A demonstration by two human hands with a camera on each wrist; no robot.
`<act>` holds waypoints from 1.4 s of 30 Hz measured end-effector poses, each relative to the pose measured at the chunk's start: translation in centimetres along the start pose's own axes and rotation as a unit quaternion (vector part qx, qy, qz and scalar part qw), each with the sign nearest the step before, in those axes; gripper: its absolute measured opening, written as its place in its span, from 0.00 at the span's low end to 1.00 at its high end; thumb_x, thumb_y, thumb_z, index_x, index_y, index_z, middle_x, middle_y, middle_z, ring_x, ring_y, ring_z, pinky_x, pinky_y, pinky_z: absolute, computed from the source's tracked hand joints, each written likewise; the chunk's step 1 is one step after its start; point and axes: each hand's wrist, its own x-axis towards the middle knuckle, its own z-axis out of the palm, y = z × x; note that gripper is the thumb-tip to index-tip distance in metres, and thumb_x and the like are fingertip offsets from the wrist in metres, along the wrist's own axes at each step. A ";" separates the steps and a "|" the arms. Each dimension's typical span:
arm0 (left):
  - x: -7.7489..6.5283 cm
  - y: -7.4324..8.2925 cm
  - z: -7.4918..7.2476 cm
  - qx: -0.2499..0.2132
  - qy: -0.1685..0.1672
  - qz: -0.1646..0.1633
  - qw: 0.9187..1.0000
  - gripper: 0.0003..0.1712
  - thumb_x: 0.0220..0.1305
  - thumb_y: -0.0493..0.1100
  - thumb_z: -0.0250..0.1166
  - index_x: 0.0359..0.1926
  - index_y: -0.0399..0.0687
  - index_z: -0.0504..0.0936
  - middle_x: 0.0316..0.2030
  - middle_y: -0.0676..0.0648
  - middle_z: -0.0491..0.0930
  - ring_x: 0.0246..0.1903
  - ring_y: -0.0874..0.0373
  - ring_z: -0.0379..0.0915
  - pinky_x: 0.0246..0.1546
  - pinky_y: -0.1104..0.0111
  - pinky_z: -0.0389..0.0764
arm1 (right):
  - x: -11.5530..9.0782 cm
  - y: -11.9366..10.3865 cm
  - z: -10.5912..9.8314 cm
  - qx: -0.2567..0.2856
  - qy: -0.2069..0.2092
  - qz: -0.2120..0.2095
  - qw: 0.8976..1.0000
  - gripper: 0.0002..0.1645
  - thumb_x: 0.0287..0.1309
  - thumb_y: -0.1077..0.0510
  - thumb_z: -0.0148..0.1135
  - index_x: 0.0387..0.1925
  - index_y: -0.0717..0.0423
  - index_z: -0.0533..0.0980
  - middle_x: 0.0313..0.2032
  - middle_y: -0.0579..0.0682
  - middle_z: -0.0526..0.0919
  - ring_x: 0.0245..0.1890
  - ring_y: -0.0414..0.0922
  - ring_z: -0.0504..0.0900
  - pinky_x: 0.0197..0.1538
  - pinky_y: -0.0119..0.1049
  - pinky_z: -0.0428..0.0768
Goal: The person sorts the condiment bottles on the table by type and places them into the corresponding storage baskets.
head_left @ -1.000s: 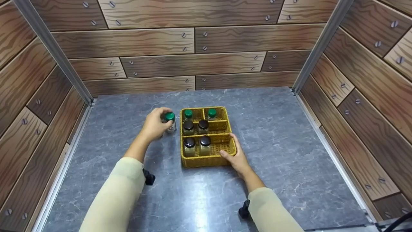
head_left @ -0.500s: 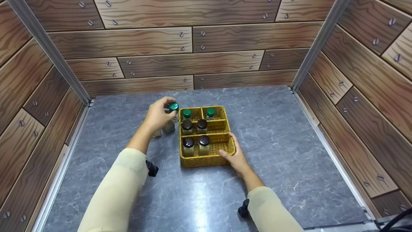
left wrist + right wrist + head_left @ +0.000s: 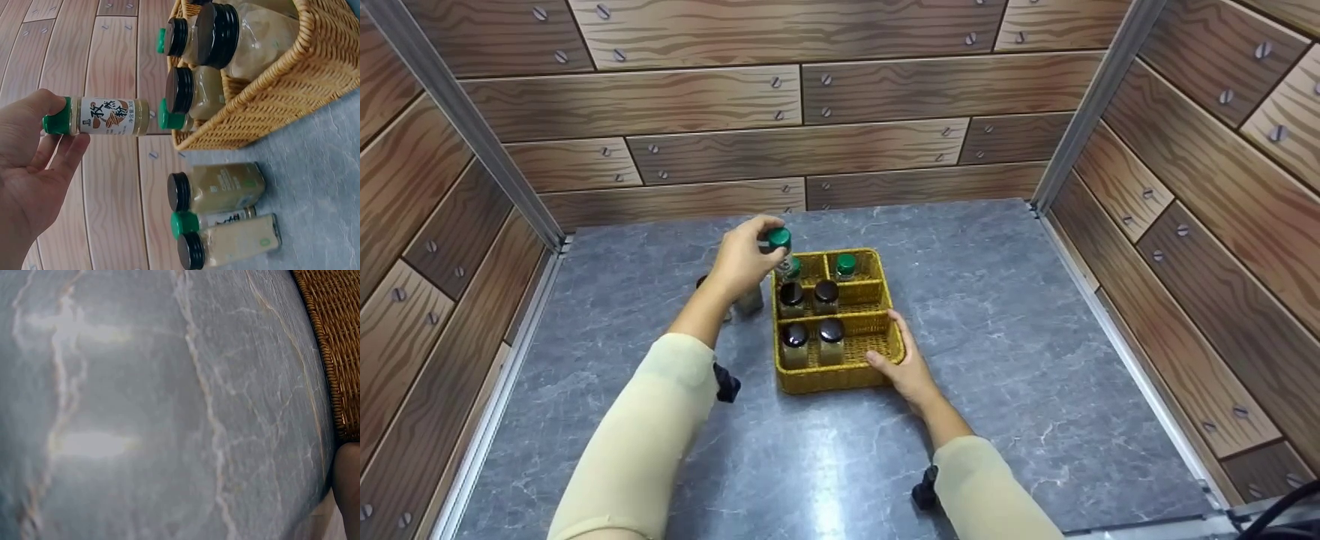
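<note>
I've got the left hand [image 3: 742, 261] pinching a small clear jar with a green cap and white printed label [image 3: 109, 116] up by its cap, thumb opposite the fingers. It's roughly upright, in the air by the back left corner of a yellow woven basket with compartments [image 3: 825, 381]. The right hand [image 3: 913, 376] grips the basket's near right corner, thumb over the front rim.

For a clean carry I'd keep the jar vertical and its base well above the rim, since a cap-only pinch probably lets the bottom swing. I'd also watch the green-capped jar in the back left cell [image 3: 794, 271], easy to knock from here, and have the right hand steady the basket without dragging it.

Hard to see: I can't tell if the held jar is over the rim or just beside it. In the head view, the left arm partly hides the jars standing on the table; the left wrist cam shows two black-lidded jars [image 3: 225, 184] [image 3: 242, 242] and a green-capped one between [image 3: 184, 225]. The right wrist cam mostly gives me grey marbled tabletop [image 3: 140, 394], with the basket cut off, and I can't see the right hand's outer fingers properly.
</note>
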 end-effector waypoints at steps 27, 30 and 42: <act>3.0 0.4 5.1 0.051 -0.051 0.011 0.997 0.26 0.75 0.39 0.70 0.70 0.42 0.78 0.67 0.38 0.82 0.67 0.43 0.80 0.70 0.54 0.82 | -0.4 -0.3 0.2 0.008 0.002 0.005 1.000 0.57 0.65 0.65 0.74 0.86 0.48 0.53 0.81 0.67 0.62 0.71 0.65 0.75 0.67 0.34 0.81; 3.3 0.1 5.4 0.064 -0.055 0.004 0.996 0.26 0.76 0.40 0.70 0.71 0.43 0.79 0.67 0.39 0.82 0.67 0.43 0.80 0.70 0.53 0.82 | -0.4 -0.4 0.2 0.016 -0.002 0.006 1.000 0.57 0.65 0.64 0.74 0.86 0.48 0.52 0.80 0.68 0.63 0.67 0.64 0.77 0.60 0.29 0.83; 4.2 -1.4 6.8 0.081 -0.080 -0.016 0.993 0.27 0.76 0.41 0.69 0.72 0.44 0.79 0.65 0.38 0.84 0.65 0.43 0.83 0.66 0.53 0.85 | -0.5 -0.1 0.2 0.033 0.004 0.008 0.999 0.59 0.62 0.66 0.75 0.86 0.47 0.52 0.79 0.68 0.64 0.66 0.65 0.79 0.61 0.32 0.85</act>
